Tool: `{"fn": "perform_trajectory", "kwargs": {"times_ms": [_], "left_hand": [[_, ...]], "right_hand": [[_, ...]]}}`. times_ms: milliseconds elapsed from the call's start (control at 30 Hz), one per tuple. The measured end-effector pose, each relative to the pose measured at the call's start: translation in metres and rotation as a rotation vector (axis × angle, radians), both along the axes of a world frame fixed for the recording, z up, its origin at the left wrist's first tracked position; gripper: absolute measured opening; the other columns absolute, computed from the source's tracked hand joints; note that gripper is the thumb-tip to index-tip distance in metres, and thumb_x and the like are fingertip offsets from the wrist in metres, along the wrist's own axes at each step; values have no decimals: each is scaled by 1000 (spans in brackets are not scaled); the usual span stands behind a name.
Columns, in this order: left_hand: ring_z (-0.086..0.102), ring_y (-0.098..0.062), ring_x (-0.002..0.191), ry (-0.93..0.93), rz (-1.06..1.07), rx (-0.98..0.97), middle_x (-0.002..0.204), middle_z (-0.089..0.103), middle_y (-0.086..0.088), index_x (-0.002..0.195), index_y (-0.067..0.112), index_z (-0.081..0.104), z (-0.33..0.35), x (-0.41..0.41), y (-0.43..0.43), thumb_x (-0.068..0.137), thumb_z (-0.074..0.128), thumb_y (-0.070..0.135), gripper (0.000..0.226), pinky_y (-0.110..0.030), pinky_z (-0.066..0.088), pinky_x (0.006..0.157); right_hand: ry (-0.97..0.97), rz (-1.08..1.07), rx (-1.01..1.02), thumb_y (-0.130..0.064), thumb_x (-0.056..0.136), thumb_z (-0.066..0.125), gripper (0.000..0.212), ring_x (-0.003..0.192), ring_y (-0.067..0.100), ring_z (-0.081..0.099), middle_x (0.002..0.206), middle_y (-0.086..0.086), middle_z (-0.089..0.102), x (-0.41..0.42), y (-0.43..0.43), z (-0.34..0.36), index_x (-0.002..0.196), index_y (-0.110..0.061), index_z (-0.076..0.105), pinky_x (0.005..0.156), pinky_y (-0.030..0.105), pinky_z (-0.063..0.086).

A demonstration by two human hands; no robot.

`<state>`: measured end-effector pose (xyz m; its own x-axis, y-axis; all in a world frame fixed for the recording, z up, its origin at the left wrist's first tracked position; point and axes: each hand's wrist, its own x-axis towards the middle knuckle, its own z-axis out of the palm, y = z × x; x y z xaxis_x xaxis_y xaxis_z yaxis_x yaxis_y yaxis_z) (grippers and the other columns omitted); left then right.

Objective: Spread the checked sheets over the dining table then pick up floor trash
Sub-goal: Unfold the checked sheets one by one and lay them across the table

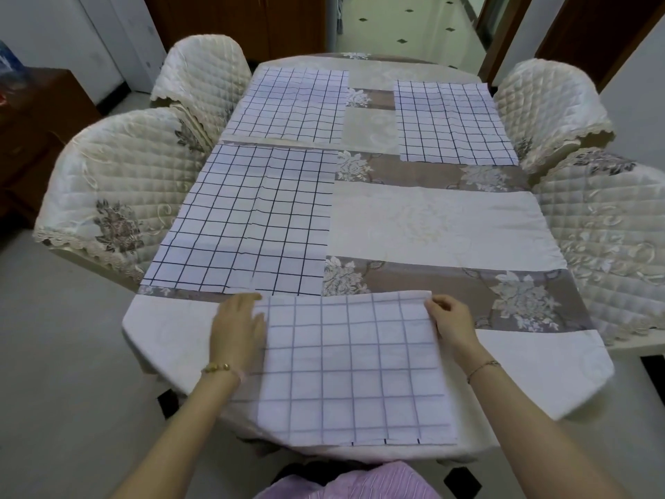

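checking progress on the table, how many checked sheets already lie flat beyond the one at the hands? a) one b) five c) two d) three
d: the far-left sheet, far-right sheet and mid-left sheet lie flat, while the left hand and right hand handle the fourth sheet at the near edge.

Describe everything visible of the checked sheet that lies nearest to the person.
The nearest checked sheet is pale, apparently thin cloth, crossed by faint blue-violet lines. It lies flat on the tablecloth at the near end, its near edge showing three dark marks. The left hand presses flat on its far left corner; the right hand pinches its far right corner.
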<state>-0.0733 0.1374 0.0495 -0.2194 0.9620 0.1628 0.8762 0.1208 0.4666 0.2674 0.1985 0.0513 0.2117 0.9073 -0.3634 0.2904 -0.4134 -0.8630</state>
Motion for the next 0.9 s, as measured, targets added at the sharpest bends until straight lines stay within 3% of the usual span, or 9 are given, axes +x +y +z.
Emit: {"fn": "perform_trajectory", "kwargs": {"times_ms": [167,333,400,500,567,633,700,800,900], "left_hand": [[52,-14,102,139,-521,15,107,69,-1,108,20,56,-23,48,-47,78,47,27,32,-27,39,90],[46,-15,118,276,-479,-135,125,63,3,119,21,60,-39,57,-60,81,43,39,45,-34,31,99],[50,-16,120,325,-456,-159,126,63,3,119,21,63,-37,59,-57,82,41,41,47,-34,30,100],[61,-18,115,363,-426,-186,124,65,4,117,21,65,-33,60,-49,82,37,42,50,-34,29,99],[61,-18,114,385,-406,-202,123,65,3,117,21,66,-32,61,-45,82,36,42,50,-33,29,98],[60,-19,114,399,-390,-222,122,65,2,116,19,66,-31,64,-43,81,36,41,51,-35,33,99],[62,-21,112,402,-380,-245,122,66,0,115,18,67,-29,67,-44,81,36,40,51,-39,46,97],[63,-27,112,306,-412,-261,121,65,-5,115,15,65,-20,79,-46,81,37,40,51,-47,50,91],[53,-22,124,80,-572,-161,133,56,-2,125,16,57,-5,107,-52,84,39,50,56,-38,43,103]], "right_hand": [[25,-19,-14,-16,93,54,18,77,16,56,97,9,64,5,-2,2,106,-8,62,64,25,43],[54,-8,-106,-20,93,54,19,68,17,57,86,8,66,12,-34,7,105,-8,63,58,26,45],[60,8,-147,-20,92,56,17,65,17,57,78,9,67,15,-57,10,94,-8,68,60,27,45],[85,69,-203,-16,89,57,22,53,7,52,64,2,59,16,-90,19,69,-7,60,50,19,38],[57,90,-230,-15,87,59,21,61,12,52,67,2,57,18,-105,16,69,-3,59,53,22,37],[73,75,-235,-13,85,61,17,69,15,57,75,3,65,19,-116,14,79,2,66,60,25,42],[84,37,-239,-9,85,63,14,62,9,59,69,2,67,19,-124,12,74,-1,68,56,19,43],[122,-36,-198,-6,84,65,26,44,1,54,53,-4,61,15,-132,13,58,-9,60,43,10,39],[184,-76,-176,-12,84,67,18,55,11,58,65,7,62,7,-133,19,70,-2,61,47,15,44]]}}
